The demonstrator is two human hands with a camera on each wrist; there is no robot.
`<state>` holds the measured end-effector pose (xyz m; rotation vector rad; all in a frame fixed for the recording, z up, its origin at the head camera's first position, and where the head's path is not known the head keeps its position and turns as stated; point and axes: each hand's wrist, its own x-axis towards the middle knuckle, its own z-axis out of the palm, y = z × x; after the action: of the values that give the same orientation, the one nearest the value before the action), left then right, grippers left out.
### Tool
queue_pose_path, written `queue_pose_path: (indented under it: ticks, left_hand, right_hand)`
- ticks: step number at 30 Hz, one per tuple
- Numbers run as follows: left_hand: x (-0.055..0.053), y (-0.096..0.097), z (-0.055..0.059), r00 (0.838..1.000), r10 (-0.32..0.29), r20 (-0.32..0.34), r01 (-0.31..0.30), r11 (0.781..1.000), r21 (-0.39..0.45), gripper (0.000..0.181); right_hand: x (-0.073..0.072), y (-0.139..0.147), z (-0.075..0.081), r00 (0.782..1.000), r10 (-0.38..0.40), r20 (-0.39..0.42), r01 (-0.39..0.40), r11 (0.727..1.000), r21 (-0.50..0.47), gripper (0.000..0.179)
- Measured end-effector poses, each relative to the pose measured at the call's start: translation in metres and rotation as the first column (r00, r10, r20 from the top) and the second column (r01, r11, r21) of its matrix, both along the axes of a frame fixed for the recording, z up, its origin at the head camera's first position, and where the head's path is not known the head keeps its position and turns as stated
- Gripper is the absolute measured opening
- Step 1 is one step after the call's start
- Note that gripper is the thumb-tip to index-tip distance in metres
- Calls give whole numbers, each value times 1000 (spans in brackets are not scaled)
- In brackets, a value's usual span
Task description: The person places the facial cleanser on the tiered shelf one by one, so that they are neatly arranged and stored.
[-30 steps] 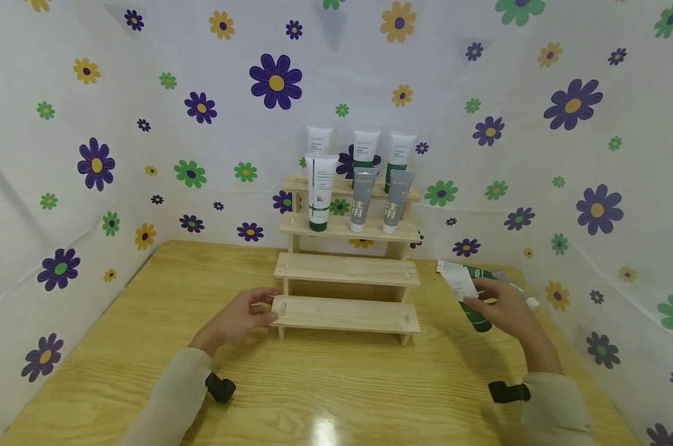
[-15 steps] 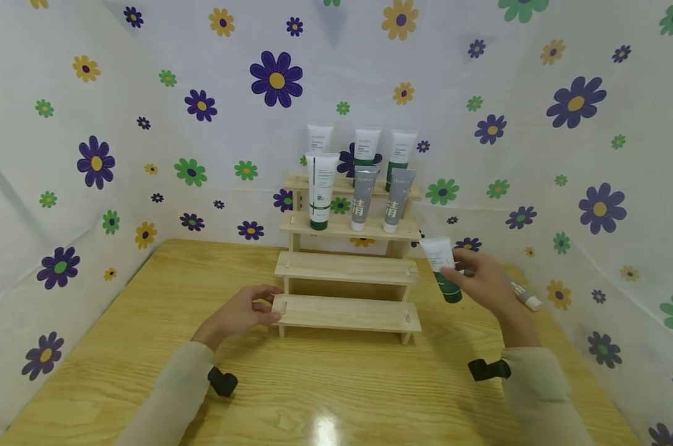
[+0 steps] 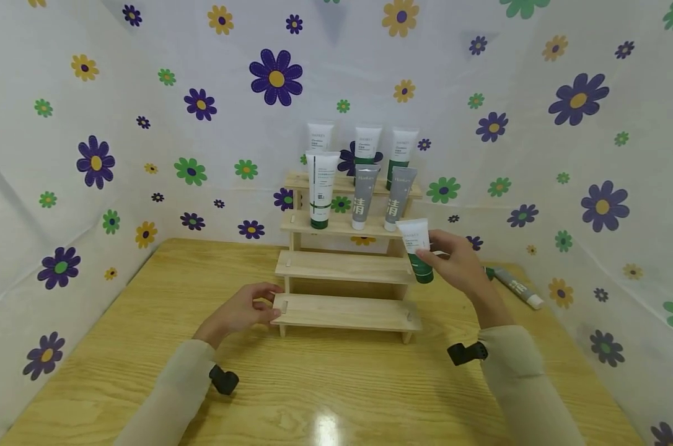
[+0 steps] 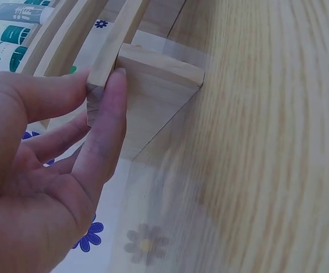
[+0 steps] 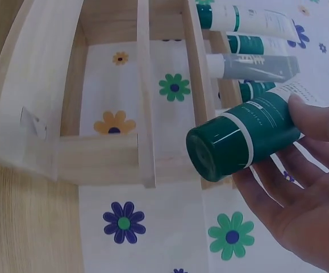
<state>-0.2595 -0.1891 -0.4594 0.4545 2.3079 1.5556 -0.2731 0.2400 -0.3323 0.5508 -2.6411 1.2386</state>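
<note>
A stepped wooden display rack stands on the table. My left hand pinches the left end of its lowest shelf; in the left wrist view the thumb and forefinger sit on either side of the board end. My right hand holds a white squeeze tube with a green lower part, cap down and slightly tilted, by the right end of the second-lowest shelf. The right wrist view shows the tube's green cap pointing toward the rack, above the boards.
White-and-green tubes stand on the top shelf. One white tube and two grey tubes stand on the shelf below. A grey tube lies on the table at the right, with a green end beside it. Flowered cloth surrounds the table.
My right hand has lifted the white-and-green tube from the right side of the table and carried it left and up to the rack. My left hand stays at the lowest shelf.
</note>
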Motion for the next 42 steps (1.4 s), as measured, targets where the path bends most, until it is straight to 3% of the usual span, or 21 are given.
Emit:
queue_pose_path:
  ticks: [10,24,42]
  left_hand:
    - [0,0,0,1000,3,11,-3,1000,11,53]
    - [-1,2,-1,1000,12,6,-12,1000,6,51]
    - [-1,3,0,1000,3,7,-3,1000,4,51]
  right_hand:
    - [-10,-23,4,999,46,19,-43,988,-146,39]
    - [-22,-56,-1,996,68,57,-51,967,-251,38]
    - [-28,-89,-14,993,82,86,-55,958,-281,38]
